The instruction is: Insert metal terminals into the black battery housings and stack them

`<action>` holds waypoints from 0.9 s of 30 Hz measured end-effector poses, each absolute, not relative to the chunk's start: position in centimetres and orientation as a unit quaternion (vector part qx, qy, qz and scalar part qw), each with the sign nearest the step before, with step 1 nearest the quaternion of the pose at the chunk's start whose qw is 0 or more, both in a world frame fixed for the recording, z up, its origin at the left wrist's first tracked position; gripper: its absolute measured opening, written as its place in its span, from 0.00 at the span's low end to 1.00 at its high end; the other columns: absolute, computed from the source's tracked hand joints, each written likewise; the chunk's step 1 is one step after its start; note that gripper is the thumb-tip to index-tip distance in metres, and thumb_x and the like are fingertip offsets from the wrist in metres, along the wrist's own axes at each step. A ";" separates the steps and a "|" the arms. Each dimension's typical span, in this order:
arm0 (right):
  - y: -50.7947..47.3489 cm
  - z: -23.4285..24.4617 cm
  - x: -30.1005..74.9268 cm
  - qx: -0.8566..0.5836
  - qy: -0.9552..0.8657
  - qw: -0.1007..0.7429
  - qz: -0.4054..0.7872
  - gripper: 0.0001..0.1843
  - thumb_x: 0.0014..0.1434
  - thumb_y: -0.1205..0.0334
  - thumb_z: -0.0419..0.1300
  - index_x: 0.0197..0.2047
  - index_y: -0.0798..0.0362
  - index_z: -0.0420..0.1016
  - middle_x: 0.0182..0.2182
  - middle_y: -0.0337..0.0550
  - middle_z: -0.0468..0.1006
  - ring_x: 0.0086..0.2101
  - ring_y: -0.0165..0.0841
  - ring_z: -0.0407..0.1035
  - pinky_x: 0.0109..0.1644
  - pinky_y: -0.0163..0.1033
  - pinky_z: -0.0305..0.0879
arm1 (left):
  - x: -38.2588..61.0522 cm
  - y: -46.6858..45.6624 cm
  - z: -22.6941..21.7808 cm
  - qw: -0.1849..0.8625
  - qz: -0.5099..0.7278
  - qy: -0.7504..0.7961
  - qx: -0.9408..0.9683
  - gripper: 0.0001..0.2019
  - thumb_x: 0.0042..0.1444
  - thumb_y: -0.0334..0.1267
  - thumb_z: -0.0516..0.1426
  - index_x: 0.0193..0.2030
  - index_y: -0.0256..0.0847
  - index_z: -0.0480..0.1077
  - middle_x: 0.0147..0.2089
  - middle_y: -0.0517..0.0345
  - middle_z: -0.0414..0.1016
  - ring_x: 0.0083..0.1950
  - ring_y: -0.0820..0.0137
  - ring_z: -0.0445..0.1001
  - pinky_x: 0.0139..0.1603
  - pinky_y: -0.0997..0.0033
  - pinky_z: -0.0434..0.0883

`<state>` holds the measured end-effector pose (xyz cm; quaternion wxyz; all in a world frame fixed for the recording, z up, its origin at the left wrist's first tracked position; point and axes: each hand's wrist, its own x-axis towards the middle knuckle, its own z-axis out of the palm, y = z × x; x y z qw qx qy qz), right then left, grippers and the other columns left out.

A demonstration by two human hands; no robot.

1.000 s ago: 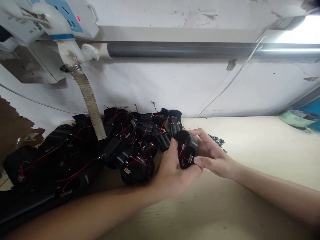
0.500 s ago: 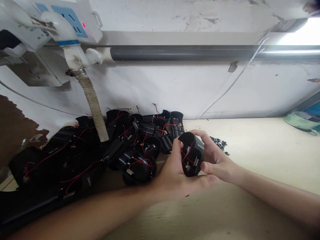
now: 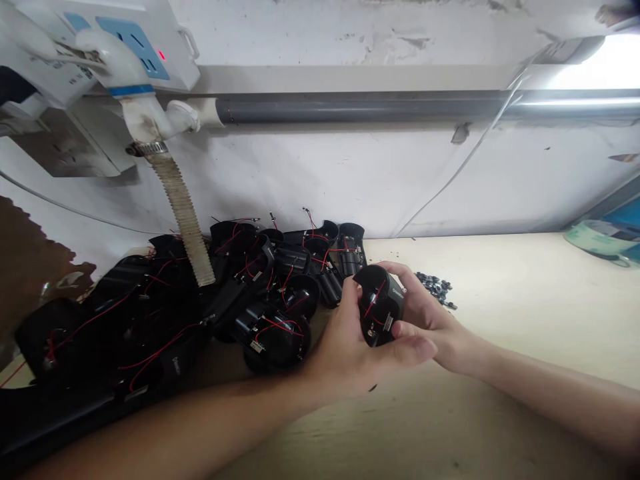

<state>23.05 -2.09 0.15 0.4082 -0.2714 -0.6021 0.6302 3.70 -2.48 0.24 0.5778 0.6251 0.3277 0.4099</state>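
Observation:
A round black plastic housing (image 3: 379,303) with thin red wires across its open face is gripped between both hands, a little above the pale tabletop (image 3: 500,320). My left hand (image 3: 350,347) cups it from below and the left, thumb up along its side. My right hand (image 3: 430,320) wraps round it from the right, fingers curled over the top and front. Just left of the hands lies a heap of similar black wired housings (image 3: 240,300).
A ribbed hose (image 3: 183,213) hangs from a white fitting into the heap. A grey pipe (image 3: 375,107) runs along the white wall, with a power strip (image 3: 135,40) at upper left. Small dark parts (image 3: 435,287) lie behind the hands. A tape roll (image 3: 597,241) sits far right.
The housing has been turned slightly in my hands and the right fingers have shifted over its front. The hands stay at about the same spot.

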 end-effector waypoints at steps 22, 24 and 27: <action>-3.6 1.1 22.0 -0.294 -0.643 0.419 0.569 0.26 0.75 0.52 0.65 0.72 0.42 0.65 0.55 0.49 0.77 0.49 0.38 0.72 0.47 0.40 0.76 | 4.1 -2.8 0.8 0.642 0.413 0.282 0.581 0.24 0.60 0.43 0.68 0.57 0.42 0.64 0.54 0.48 0.75 0.58 0.55 0.76 0.57 0.52 0.77; -3.5 1.1 22.0 -0.293 -0.645 0.421 0.567 0.26 0.76 0.52 0.64 0.72 0.41 0.66 0.57 0.49 0.77 0.48 0.36 0.72 0.48 0.39 0.76 | 4.1 -3.0 0.7 0.635 0.417 0.284 0.585 0.24 0.60 0.42 0.68 0.57 0.42 0.64 0.53 0.49 0.75 0.56 0.56 0.76 0.56 0.52 0.78; -2.9 1.1 22.5 -0.280 -0.649 0.401 0.582 0.30 0.74 0.49 0.67 0.74 0.40 0.66 0.60 0.48 0.76 0.52 0.36 0.74 0.53 0.40 0.76 | 4.1 -3.2 0.4 0.610 0.428 0.305 0.593 0.26 0.59 0.42 0.70 0.59 0.43 0.65 0.52 0.51 0.77 0.54 0.57 0.78 0.56 0.52 0.79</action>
